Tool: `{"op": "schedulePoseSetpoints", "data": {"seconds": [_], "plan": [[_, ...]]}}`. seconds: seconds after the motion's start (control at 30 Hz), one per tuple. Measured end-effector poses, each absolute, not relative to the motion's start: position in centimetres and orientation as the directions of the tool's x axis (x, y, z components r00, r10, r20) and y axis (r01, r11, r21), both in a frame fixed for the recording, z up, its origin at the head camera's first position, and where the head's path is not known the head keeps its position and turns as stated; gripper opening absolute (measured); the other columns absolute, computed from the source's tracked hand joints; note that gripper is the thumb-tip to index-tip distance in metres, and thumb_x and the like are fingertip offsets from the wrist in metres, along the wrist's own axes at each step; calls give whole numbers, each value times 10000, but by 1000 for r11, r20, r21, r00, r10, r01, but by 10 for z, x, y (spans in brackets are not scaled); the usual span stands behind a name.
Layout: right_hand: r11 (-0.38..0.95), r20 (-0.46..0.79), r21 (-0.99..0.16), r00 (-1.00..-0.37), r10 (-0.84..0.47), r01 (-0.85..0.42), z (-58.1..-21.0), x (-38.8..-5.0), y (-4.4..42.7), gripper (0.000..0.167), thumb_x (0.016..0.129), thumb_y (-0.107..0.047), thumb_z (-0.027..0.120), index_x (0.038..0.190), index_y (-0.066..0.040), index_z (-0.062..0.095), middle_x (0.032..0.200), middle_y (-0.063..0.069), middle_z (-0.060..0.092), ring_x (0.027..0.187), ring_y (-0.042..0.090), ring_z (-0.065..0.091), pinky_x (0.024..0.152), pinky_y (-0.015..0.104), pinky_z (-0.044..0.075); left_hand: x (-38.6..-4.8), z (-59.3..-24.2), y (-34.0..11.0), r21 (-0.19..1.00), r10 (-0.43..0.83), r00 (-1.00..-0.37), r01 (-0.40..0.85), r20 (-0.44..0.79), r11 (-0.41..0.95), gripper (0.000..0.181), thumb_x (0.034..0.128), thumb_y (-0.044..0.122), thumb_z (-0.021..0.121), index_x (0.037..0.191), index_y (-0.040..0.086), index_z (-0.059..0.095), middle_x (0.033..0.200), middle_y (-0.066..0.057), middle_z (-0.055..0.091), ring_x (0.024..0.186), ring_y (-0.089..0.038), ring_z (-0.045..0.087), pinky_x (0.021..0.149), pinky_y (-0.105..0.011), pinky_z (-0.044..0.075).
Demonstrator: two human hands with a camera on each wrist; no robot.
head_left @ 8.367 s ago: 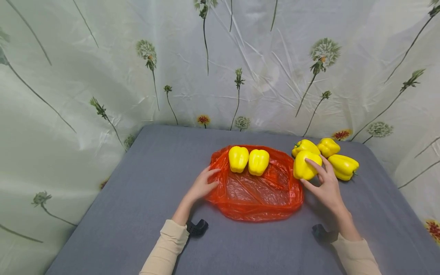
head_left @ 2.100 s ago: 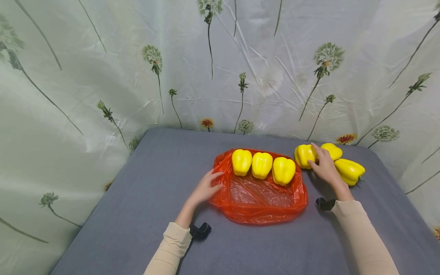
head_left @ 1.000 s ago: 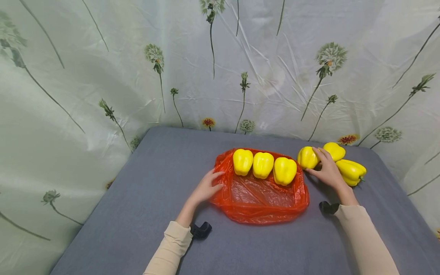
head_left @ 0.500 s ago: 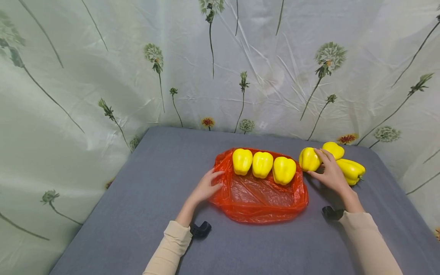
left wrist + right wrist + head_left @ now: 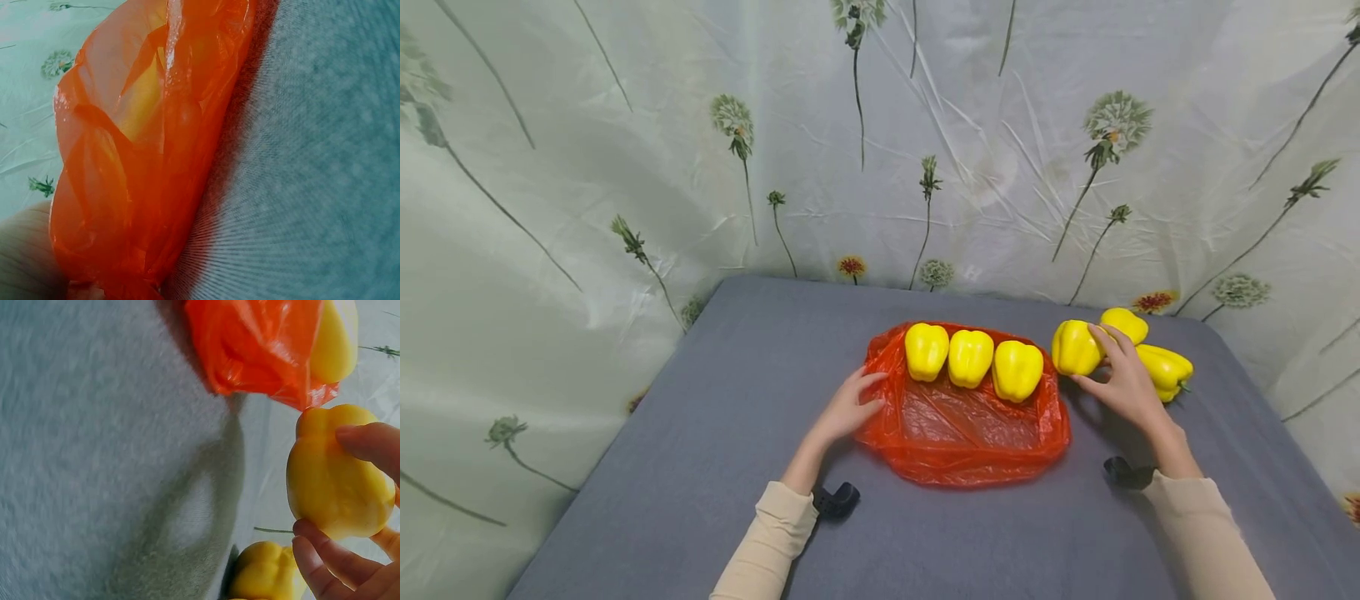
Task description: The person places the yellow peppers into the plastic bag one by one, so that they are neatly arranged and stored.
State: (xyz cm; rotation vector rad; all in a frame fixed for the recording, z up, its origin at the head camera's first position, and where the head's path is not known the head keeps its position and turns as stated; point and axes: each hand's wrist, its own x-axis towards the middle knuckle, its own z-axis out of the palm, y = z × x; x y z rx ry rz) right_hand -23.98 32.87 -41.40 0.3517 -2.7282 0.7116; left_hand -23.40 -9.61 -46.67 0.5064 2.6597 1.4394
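A red plastic bag (image 5: 973,467) lies spread on the grey cloth surface. Three yellow bell peppers (image 5: 970,358) form a row along its far side. My left hand (image 5: 845,408) holds the bag's left edge; in the left wrist view the red plastic (image 5: 144,206) bunches together near the hand. With thumb and fingers, my right hand (image 5: 1123,379) grips another yellow bell pepper (image 5: 1075,348) just right of the bag. In the right wrist view this gripped pepper (image 5: 337,475) appears raised off the cloth, near the bag's corner (image 5: 269,356).
Two more yellow bell peppers stay at the far right, one behind (image 5: 1124,323) and one on its side (image 5: 1165,372) with its green stem outward. A curtain printed with dandelions (image 5: 970,142) hangs behind the table (image 5: 760,350). Black wrist devices (image 5: 837,500) sit under both forearms.
A third pepper went from my right hand into the bag. That hand then reached back, took hold of another pepper and drew it slightly toward me. The left hand stayed at the bag's edge.
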Motion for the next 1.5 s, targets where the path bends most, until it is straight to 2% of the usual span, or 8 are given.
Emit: {"op": "schedulePoseSetpoints", "data": {"seconds": [0.53,0.6,0.67,0.77,0.83,1.13,1.5], "plan": [[814,428,-470,-895,-126,-340,-411,-222,318,832,732,-68,769,1431,-5,322,1401,322,300,819,422,591,682,543,533,-235,-469,-96,864,279,-955,220,97,453,404,887,92,558,1289,52,548,1478,-229,355,1383,-413,312,1116,-574,281],[813,447,-463,-885,-129,-353,-410,-220,316,834,722,-57,774,1427,-8,332,1396,316,311,808,405,594,654,478,560,-236,-468,-96,865,274,-956,223,105,448,398,888,92,557,1284,54,553,1473,-228,363,1380,-413,319,1116,-573,282],[810,467,-457,-874,-132,-366,-409,-217,314,837,708,-44,781,1422,-9,345,1391,312,322,813,385,591,631,334,577,-236,-468,-96,865,270,-956,230,114,446,395,885,88,557,1279,54,557,1466,-232,372,1374,-418,326,1116,-573,281],[805,484,-453,-864,-140,-384,-409,-214,310,840,698,-44,787,1418,-13,356,1394,307,329,872,364,570,636,110,492,-236,-468,-96,866,268,-955,236,124,442,396,881,81,556,1276,55,560,1463,-235,375,1369,-422,334,1113,-577,283],[800,487,-455,-861,-145,-392,-410,-211,308,842,697,-49,790,1420,-21,358,1400,302,329,915,354,550,644,40,433,-235,-468,-95,866,267,-956,231,119,443,400,882,85,558,1282,61,556,1469,-224,373,1372,-411,334,1115,-569,288],[812,506,-416,-846,-168,-410,-407,-207,300,869,674,-40,805,1421,-38,362,1398,288,343,965,345,528,630,137,479,-233,-469,-96,873,261,-961,206,95,442,410,885,88,558,1295,66,547,1482,-211,360,1387,-402,314,1117,-570,286],[791,536,-409,-821,-195,-455,-401,-198,287,871,644,-6,812,1406,-41,392,1404,254,359,955,247,498,673,21,398,-234,-469,-95,872,251,-964,198,90,448,412,890,104,560,1300,71,544,1493,-212,343,1399,-404,291,1125,-580,263]]}}
